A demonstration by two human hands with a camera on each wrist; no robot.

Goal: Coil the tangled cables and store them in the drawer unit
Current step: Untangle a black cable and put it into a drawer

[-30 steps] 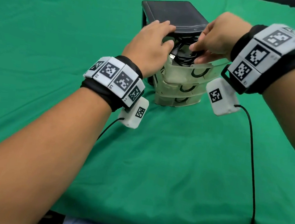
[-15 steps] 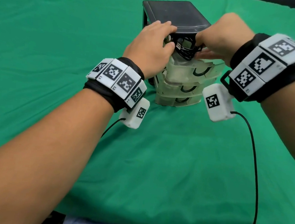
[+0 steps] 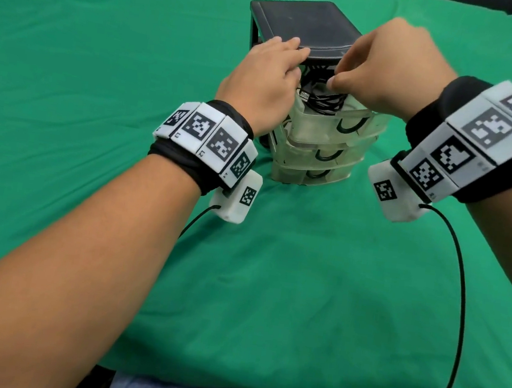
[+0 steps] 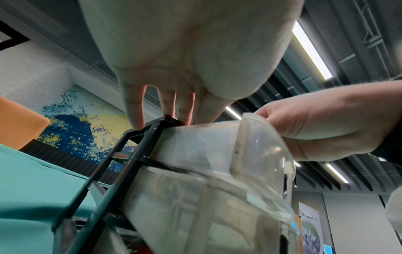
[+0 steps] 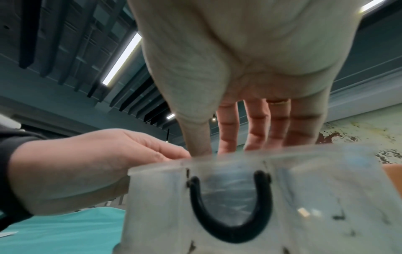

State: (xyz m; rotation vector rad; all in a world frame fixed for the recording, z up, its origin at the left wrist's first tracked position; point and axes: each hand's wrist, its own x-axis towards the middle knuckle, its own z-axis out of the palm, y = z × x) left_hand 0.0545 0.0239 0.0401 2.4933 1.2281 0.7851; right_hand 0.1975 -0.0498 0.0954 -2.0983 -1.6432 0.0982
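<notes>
Both hands [image 3: 327, 77] press cables [image 3: 324, 100] into drawer [image 3: 331, 124].

We are seeing bright, even light from ceiling strips [image 4: 311, 51]; below them, the drawer front [image 5: 261, 197] is blurring, edges bending.

Head view looks down and forward from above; wrist views look upward, close under each palm. All share the drawer unit [image 3: 316, 111].

We see a coiled black cable [image 3: 324, 100] lying in the drawer unit's [image 3: 304, 22] pulled-out top drawer [image 3: 331, 122]; the two clear drawers below are closed.
</notes>
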